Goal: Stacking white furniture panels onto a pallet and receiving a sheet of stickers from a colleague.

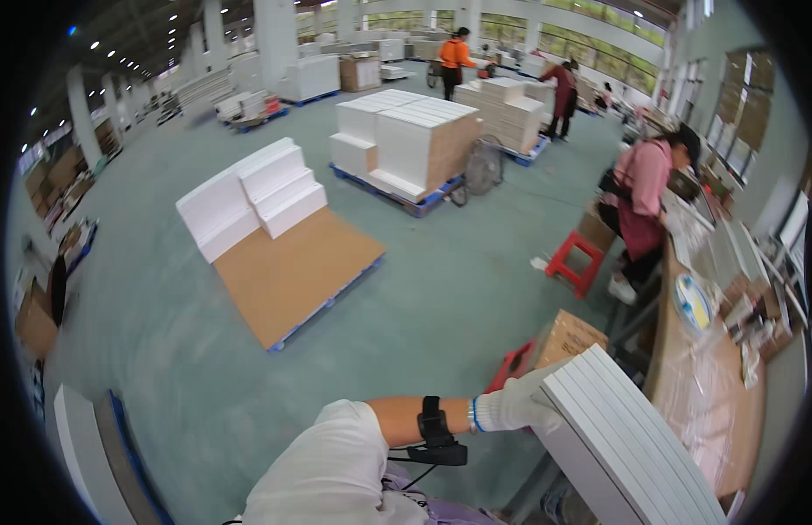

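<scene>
Left hand (518,408), in a white knitted glove, is closed on the far left end of a stack of white panels (629,442); some of its fingers are hidden, so their full wrap cannot be told. Right hand is out of sight; its grip cannot be told. The stack slants through the near right of the scene, panels face to face, overlapping the near part of a workbench (671,343) in view; contact with the bench is unclear. Clear plastic film (705,420) lies on the bench top.

Just beyond the glove: a cardboard box (574,339) beside a red stool (511,366). Farther along the bench, a co-worker in pink (646,179) bends over it, near a second red stool (574,262).

Left of centre: a blue pallet (331,304) topped by a brown sheet (296,271), with stepped white pieces (279,192) along its far left part.
</scene>
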The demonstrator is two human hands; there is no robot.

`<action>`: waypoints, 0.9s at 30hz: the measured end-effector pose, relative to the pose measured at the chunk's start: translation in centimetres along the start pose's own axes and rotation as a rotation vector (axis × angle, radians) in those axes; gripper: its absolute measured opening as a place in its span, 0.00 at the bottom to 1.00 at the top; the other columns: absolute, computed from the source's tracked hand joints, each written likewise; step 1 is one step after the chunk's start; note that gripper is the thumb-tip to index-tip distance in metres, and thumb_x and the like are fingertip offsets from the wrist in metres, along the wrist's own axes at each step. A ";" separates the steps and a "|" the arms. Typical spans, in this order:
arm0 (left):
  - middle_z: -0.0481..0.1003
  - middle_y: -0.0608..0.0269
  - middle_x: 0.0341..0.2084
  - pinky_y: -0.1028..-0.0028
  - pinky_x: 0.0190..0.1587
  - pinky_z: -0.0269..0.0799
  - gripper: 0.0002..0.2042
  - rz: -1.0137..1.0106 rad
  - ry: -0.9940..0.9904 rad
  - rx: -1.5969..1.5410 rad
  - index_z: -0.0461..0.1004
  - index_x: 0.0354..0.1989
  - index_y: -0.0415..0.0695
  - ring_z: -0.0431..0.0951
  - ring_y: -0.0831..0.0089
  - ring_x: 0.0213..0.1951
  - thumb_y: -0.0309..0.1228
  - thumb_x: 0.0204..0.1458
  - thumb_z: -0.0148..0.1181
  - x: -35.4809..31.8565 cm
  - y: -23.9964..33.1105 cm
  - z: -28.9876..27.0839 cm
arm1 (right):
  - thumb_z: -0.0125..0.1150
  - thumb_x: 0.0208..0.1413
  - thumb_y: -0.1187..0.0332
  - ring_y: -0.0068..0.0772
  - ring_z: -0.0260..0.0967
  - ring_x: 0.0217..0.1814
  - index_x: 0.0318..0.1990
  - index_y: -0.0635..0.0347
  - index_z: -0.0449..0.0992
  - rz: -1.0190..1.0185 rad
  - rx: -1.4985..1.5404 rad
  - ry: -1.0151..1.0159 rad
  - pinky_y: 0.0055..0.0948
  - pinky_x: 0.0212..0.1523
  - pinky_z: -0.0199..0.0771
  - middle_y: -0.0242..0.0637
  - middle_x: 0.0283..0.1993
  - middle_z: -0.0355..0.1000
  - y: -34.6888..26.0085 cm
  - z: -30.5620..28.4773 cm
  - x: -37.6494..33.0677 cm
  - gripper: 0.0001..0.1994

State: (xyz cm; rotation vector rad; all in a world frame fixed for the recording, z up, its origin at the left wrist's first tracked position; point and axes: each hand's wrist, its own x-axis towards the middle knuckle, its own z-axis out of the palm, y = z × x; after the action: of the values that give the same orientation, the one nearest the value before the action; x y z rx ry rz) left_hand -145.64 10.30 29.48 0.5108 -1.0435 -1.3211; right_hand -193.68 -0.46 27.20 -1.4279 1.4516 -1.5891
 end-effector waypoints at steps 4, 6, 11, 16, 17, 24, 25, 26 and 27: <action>0.67 0.65 0.55 0.75 0.55 0.65 0.43 0.110 0.218 0.132 0.52 0.67 0.40 0.65 0.78 0.55 0.33 0.43 0.70 -7.2 8.9 -8.1 | 0.37 0.62 0.42 0.46 0.57 0.66 0.65 0.63 0.58 -0.037 -0.121 -0.165 0.41 0.65 0.57 0.45 0.66 0.58 -5.4 11.1 -3.2 0.35; 0.68 0.65 0.54 0.74 0.54 0.65 0.42 0.075 0.321 0.183 0.52 0.67 0.40 0.66 0.79 0.53 0.37 0.45 0.69 -10.4 11.9 -12.5 | 0.38 0.63 0.43 0.46 0.56 0.66 0.65 0.64 0.58 -0.057 -0.172 -0.225 0.41 0.65 0.57 0.45 0.66 0.59 -7.9 16.6 -4.9 0.34; 0.70 0.65 0.49 0.74 0.51 0.67 0.37 -0.073 0.618 0.377 0.56 0.65 0.41 0.69 0.79 0.47 0.46 0.51 0.63 -17.0 15.4 -22.4 | 0.39 0.64 0.46 0.46 0.56 0.66 0.65 0.64 0.59 -0.117 -0.296 -0.348 0.41 0.66 0.57 0.45 0.65 0.59 -10.9 31.1 -6.5 0.32; 0.71 0.65 0.45 0.75 0.50 0.65 0.34 -0.444 1.029 0.579 0.58 0.65 0.44 0.69 0.78 0.44 0.53 0.55 0.54 -18.9 19.4 -29.0 | 0.38 0.64 0.43 0.47 0.54 0.68 0.66 0.62 0.56 0.532 0.197 -0.553 0.41 0.67 0.55 0.45 0.67 0.57 -10.9 47.6 -5.6 0.34; 0.71 0.65 0.45 0.76 0.51 0.63 0.33 -0.467 1.101 0.494 0.61 0.63 0.44 0.68 0.78 0.45 0.54 0.55 0.52 -18.5 20.2 -30.4 | 0.37 0.63 0.41 0.46 0.54 0.68 0.67 0.62 0.55 0.505 0.194 -0.710 0.41 0.67 0.55 0.45 0.67 0.57 -9.7 51.6 -4.6 0.35; 0.72 0.63 0.44 0.76 0.49 0.65 0.33 -0.544 1.561 0.364 0.67 0.59 0.41 0.70 0.76 0.44 0.56 0.54 0.53 -16.0 26.5 -40.6 | 0.39 0.61 0.37 0.40 0.54 0.66 0.68 0.58 0.54 0.645 -0.087 -0.994 0.37 0.66 0.54 0.41 0.67 0.57 -11.6 80.6 -3.0 0.38; 0.73 0.63 0.44 0.76 0.48 0.66 0.33 -0.584 1.635 0.341 0.67 0.58 0.40 0.71 0.75 0.43 0.56 0.53 0.53 -15.3 27.9 -41.4 | 0.39 0.61 0.37 0.40 0.54 0.66 0.68 0.58 0.54 0.644 -0.092 -1.026 0.37 0.66 0.54 0.41 0.67 0.57 -12.0 84.3 -2.8 0.38; 0.73 0.63 0.44 0.76 0.48 0.66 0.33 -0.581 1.664 0.331 0.67 0.58 0.40 0.71 0.75 0.43 0.56 0.53 0.53 -15.2 28.0 -43.0 | 0.40 0.61 0.38 0.39 0.54 0.66 0.68 0.59 0.54 0.627 -0.114 -1.069 0.37 0.65 0.54 0.40 0.67 0.57 -12.8 87.9 -2.8 0.38; 0.73 0.62 0.44 0.75 0.48 0.67 0.34 -0.501 1.745 0.253 0.67 0.58 0.40 0.72 0.74 0.43 0.56 0.53 0.53 -15.6 27.4 -45.1 | 0.40 0.61 0.38 0.38 0.54 0.65 0.68 0.59 0.54 0.609 -0.135 -1.109 0.36 0.64 0.55 0.40 0.66 0.57 -13.4 91.4 -2.8 0.38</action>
State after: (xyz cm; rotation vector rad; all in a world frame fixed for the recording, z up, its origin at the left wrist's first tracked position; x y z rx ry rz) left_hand -91.75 20.31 25.02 1.7324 0.4401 -0.6329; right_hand -104.90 -26.01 25.18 -1.3646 1.0967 -0.2011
